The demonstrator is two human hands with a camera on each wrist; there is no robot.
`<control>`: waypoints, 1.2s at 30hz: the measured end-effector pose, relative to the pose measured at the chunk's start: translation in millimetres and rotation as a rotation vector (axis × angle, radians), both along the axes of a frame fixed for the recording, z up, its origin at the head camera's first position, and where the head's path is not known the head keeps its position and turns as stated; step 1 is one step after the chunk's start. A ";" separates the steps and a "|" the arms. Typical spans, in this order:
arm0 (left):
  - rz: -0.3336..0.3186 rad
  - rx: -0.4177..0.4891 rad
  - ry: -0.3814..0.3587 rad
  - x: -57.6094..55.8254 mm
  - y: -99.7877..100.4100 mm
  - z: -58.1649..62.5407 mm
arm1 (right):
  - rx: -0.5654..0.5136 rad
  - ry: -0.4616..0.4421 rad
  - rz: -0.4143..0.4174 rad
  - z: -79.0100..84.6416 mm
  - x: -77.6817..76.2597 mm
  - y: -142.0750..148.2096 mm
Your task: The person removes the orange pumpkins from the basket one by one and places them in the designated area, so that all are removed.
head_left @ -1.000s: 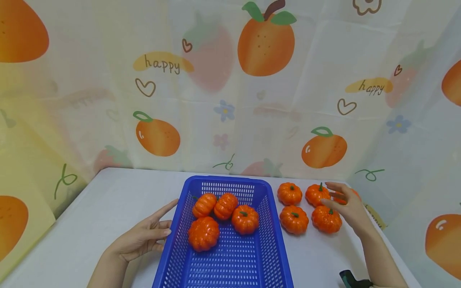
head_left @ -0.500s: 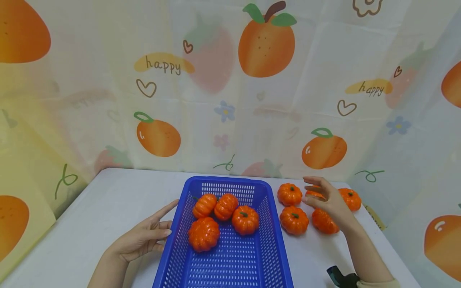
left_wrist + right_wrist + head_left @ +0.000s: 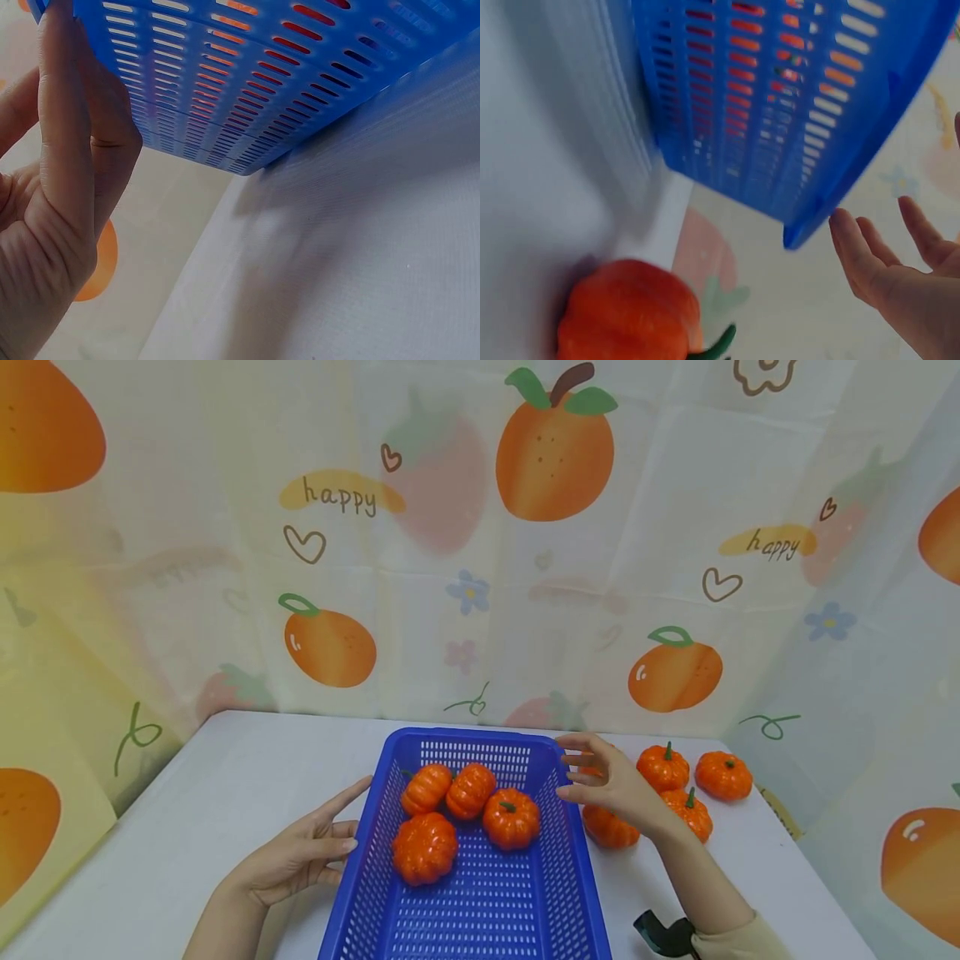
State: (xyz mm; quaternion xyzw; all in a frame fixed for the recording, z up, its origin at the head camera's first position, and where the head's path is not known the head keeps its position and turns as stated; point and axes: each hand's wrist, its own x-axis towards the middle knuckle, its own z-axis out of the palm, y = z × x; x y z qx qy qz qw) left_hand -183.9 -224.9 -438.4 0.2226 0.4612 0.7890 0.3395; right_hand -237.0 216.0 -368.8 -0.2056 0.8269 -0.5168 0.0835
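A blue plastic basket (image 3: pixel 480 910) stands in the middle of the table with several small orange pumpkins (image 3: pixel 424 848) inside, grouped towards its far left. My left hand (image 3: pixel 300 853) touches the basket's left rim, its index finger stretched along it; in the left wrist view the fingers (image 3: pixel 66 127) lie against the slotted wall. My right hand (image 3: pixel 611 781) holds nothing, its loosely bent fingers right at the basket's far right rim. Under and behind this hand, one pumpkin (image 3: pixel 609 828) is partly covered and another nearly hidden.
More pumpkins sit to the right on the white table (image 3: pixel 187 827), one with an upright green stem (image 3: pixel 663 767) and one (image 3: pixel 723 776) near the right edge. A fruit-print curtain (image 3: pixel 450 635) hangs behind the table. A dark device (image 3: pixel 666 935) is by the right wrist.
My right hand has moved left from above the far-right pumpkins to the basket's right rim, uncovering those pumpkins. The left hand, the basket and its contents have stayed put.
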 end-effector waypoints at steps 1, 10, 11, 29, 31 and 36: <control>0.001 -0.002 0.001 0.0 0.0 -0.4 | -0.003 -0.007 0.017 -1.2 -0.8 -4.0; 0.008 -0.010 0.009 -0.9 -0.7 -1.4 | -0.055 -0.123 0.100 -4.0 0.6 -31.8; 0.007 -0.010 0.010 -0.9 -0.7 -1.4 | -0.049 -0.128 0.098 -4.2 1.1 -34.5; -0.007 -0.002 0.008 -0.1 -0.5 -1.2 | 0.144 -0.137 0.023 -26.2 3.1 -80.9; -0.006 -0.003 0.008 -0.1 -0.5 -1.3 | 0.185 -0.118 0.047 -27.7 4.3 -83.2; -0.016 0.010 0.012 -0.2 -0.6 -1.3 | 0.276 -0.066 0.098 -29.5 5.8 -87.1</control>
